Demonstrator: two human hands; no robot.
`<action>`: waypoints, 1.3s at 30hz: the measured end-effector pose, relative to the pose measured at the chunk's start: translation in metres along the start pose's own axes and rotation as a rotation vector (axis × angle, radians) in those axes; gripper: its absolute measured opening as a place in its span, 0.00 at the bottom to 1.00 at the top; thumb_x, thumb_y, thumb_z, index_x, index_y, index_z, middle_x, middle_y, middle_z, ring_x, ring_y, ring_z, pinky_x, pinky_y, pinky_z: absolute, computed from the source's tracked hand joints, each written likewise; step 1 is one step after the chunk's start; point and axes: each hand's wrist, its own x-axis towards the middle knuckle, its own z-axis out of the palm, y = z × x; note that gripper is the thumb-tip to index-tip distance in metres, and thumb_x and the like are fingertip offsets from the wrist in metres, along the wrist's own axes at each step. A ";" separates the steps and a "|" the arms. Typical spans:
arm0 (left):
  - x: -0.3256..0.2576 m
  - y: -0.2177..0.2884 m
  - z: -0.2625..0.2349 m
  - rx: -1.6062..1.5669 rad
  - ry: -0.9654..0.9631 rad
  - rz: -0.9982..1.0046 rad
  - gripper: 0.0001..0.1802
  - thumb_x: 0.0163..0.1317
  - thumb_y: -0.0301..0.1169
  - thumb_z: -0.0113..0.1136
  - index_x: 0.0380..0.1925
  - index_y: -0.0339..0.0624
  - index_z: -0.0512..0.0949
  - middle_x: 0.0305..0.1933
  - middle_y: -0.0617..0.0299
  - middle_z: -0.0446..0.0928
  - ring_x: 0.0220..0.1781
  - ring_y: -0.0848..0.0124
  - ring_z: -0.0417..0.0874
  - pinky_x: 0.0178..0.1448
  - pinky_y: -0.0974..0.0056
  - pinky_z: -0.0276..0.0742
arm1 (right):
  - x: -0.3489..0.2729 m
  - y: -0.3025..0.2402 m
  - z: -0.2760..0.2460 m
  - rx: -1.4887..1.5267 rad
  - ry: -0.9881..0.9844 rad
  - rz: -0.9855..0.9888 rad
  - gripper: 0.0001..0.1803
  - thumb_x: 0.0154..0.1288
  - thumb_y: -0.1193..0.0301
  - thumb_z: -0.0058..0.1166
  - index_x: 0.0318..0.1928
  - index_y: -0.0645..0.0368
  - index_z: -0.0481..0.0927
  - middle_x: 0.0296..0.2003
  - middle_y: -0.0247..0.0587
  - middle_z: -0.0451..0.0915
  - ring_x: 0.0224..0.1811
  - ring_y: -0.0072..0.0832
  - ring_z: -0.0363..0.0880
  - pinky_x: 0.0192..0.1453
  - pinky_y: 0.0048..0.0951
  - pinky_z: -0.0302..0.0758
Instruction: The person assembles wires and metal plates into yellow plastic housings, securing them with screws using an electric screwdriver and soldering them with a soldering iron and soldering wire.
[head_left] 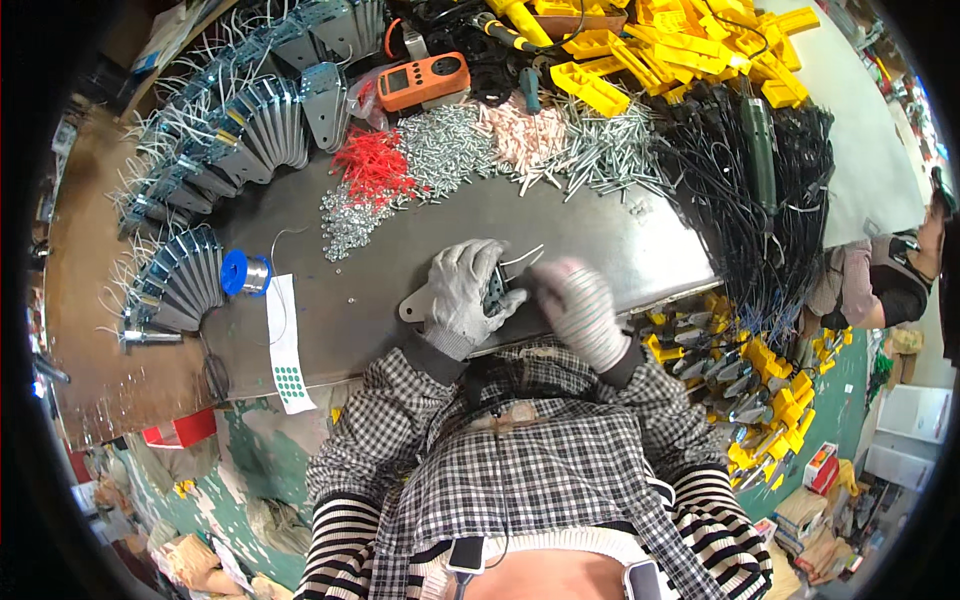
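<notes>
My left hand (462, 295), in a grey glove, is closed around a metal bracket (413, 304) near the front edge of the work table. The rounded plate end, with a hole in it, sticks out to the left of the hand. On the right side a dark part (495, 288) shows between thumb and fingers, and white wires (524, 257) rise from it. Just right of the wires is my right hand (588, 315), in a striped pale glove. Its fingers are bent toward the part but smeared by motion, so whether they grip anything cannot be made out.
Piles of red pieces (370, 165), silver screws (445, 150) and long pins (612, 150) lie beyond my hands. Finished-looking brackets (180, 280) stand in rows at left, beside a solder spool (245, 272). Black cables (720, 190) and yellow housings (690, 45) are at right.
</notes>
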 end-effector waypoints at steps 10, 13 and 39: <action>0.008 -0.004 0.000 -0.037 -0.059 -0.012 0.37 0.49 0.50 0.69 0.56 0.42 0.71 0.56 0.55 0.73 0.59 0.54 0.71 0.64 0.50 0.65 | 0.041 0.076 -0.096 -0.255 0.000 0.259 0.04 0.61 0.73 0.52 0.35 0.58 0.77 0.32 0.50 0.80 0.38 0.48 0.80 0.42 0.43 0.77; 0.065 0.025 -0.033 -0.115 -0.050 0.132 0.39 0.53 0.46 0.68 0.61 0.39 0.69 0.59 0.52 0.72 0.61 0.53 0.71 0.65 0.52 0.66 | 0.038 0.148 -0.104 -0.528 0.153 0.404 0.08 0.62 0.66 0.57 0.38 0.56 0.78 0.35 0.50 0.80 0.39 0.49 0.81 0.42 0.45 0.77; 0.070 0.029 -0.017 -1.412 0.037 -0.558 0.21 0.62 0.27 0.65 0.54 0.40 0.70 0.48 0.65 0.77 0.48 0.77 0.78 0.51 0.73 0.76 | 0.077 0.042 -0.115 1.119 0.166 0.431 0.11 0.64 0.65 0.61 0.41 0.60 0.80 0.23 0.25 0.75 0.22 0.11 0.70 0.26 0.15 0.67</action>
